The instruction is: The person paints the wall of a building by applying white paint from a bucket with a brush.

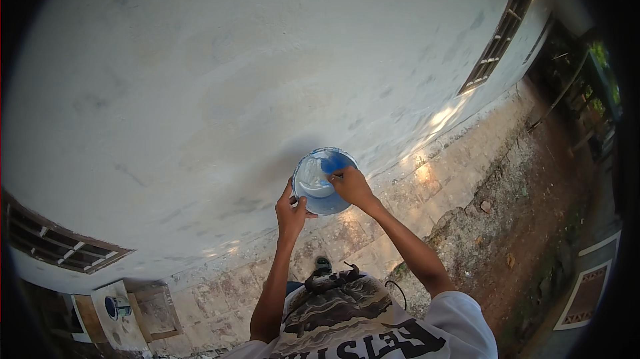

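Showing at lower left: barred window [63, 241]. Left hand [291, 212], near frame centre, grips the left side of a blue bucket [328, 207] containing whitish material [309, 174]. Right hand [353, 187] reaches inside the rim, fingers curled; whether it grips anything cannot be told.

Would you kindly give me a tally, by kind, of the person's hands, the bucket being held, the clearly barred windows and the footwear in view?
Hands (left hand, right hand): 2
Bucket: 1
Barred windows: 2
Footwear: 1
Total: 6
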The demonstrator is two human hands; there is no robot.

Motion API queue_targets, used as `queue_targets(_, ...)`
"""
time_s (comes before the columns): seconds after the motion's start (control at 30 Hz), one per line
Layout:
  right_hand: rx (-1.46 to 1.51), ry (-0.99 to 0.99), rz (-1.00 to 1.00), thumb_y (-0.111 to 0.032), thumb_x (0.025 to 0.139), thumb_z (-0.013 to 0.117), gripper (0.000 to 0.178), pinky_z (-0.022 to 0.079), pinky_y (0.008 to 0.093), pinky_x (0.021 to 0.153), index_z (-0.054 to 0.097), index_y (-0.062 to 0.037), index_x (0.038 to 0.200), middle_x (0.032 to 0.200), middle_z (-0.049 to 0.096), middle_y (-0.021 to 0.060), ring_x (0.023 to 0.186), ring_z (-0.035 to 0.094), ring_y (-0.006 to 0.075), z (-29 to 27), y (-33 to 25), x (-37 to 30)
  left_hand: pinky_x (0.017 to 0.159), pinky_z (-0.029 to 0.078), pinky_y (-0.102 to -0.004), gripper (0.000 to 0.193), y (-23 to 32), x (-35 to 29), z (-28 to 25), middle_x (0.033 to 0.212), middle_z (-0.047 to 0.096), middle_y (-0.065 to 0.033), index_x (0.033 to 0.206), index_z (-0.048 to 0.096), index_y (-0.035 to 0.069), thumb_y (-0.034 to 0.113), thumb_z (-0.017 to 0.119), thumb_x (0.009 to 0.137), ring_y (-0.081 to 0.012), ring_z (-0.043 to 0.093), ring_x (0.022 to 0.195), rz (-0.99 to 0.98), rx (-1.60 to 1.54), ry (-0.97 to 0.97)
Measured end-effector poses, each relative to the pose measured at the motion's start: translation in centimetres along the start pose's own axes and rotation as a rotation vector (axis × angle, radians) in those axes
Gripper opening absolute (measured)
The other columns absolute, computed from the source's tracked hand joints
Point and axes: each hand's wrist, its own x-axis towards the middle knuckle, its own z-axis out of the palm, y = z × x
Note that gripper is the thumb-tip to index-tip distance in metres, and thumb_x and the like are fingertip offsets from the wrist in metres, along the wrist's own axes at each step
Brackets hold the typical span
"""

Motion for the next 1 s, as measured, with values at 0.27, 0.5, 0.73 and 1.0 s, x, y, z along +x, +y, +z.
queue_targets(0.27, -0.196, 0.045, -0.021, -0.019, 0.086, 0.063, 0.024, 0.054, 0.0456, 0.069, 0.070, 0.0039, 0.082, 0.074, 0.065, 0.0270, 0.072, 0.066, 0.0434, 2.1, 0.1, -0.9, 0.062, 0.066, -0.0387, 0.063, -0.2, 0.3, 0.9, 0.103, 0.061, -0.0254, 0.149, 0.028, 0.004, -0.010, 0.045, 0.090, -0.0298, 0.070, 0.072, 0.017, -0.020, -0.020)
queue_targets(0.5, 0.141, 0.019, 0.011, -0.018, 0.089, 0.062, 0.025, 0.054, 0.0428, 0.067, 0.071, 0.0052, 0.091, 0.076, 0.066, 0.0270, 0.074, 0.066, 0.0434, -0.7, -0.9, -2.2, 0.062, 0.066, -0.0377, 0.064, 0.2, 0.7, 0.2, 0.109, 0.061, -0.0297, 0.149, 0.029, 0.005, -0.010, 0.046, 0.090, -0.0336, 0.070, 0.078, -0.028, -0.048, -0.008)
queue_targets(0.73, -0.096, 0.127, 0.015, -0.019, 0.088, 0.062, 0.026, 0.054, 0.0452, 0.067, 0.069, 0.0047, 0.081, 0.074, 0.066, 0.0258, 0.073, 0.067, 0.0414, 0.7, -0.9, -1.6, 0.061, 0.065, -0.0387, 0.064, 0.5, 0.8, 1.0, 0.099, 0.062, -0.0249, 0.150, 0.025, 0.002, -0.008, 0.044, 0.089, -0.0302, 0.070, 0.068, 0.017, -0.060, -0.027)
queue_targets(1.0, -0.061, 0.058, -0.042, -0.020, 0.086, 0.064, 0.026, 0.053, 0.0465, 0.068, 0.070, 0.0055, 0.085, 0.073, 0.063, 0.0298, 0.072, 0.065, 0.0449, 4.4, 1.2, 0.3, 0.060, 0.066, -0.0368, 0.063, -0.4, 1.2, 0.9, 0.107, 0.061, -0.0280, 0.149, 0.029, 0.004, -0.010, 0.046, 0.090, -0.0301, 0.071, 0.075, 0.017, -0.040, -0.022)
